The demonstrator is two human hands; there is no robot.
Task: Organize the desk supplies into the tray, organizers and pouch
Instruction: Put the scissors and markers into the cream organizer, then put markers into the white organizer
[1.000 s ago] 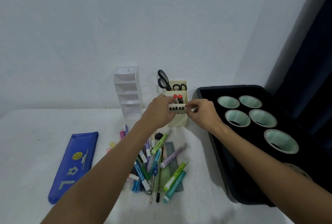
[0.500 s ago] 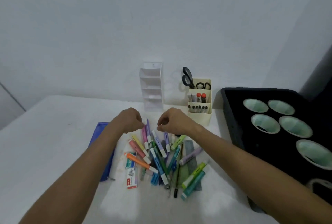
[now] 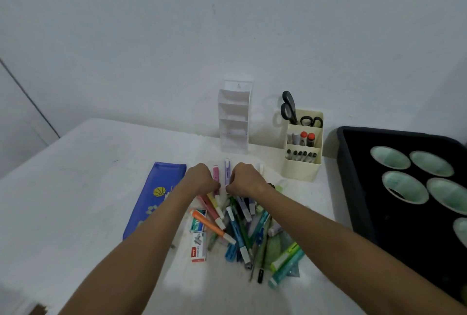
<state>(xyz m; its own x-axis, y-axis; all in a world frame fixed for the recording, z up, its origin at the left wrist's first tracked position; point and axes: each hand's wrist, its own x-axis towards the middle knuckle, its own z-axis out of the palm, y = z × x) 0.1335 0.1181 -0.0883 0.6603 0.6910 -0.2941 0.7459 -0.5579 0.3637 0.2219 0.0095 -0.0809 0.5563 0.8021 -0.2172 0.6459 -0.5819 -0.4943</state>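
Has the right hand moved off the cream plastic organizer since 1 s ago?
Yes. The right hand has come away from the cream plastic organizer, toward the person and to the left, and now sits curled over the far edge of the pen pile.

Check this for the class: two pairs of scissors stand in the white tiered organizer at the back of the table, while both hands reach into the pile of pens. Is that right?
Not quite. The head view shows the scissors standing in the cream organizer, not the white tiered organizer, whose shelves look empty. The rest holds: the left hand and right hand are at the pile of pens.
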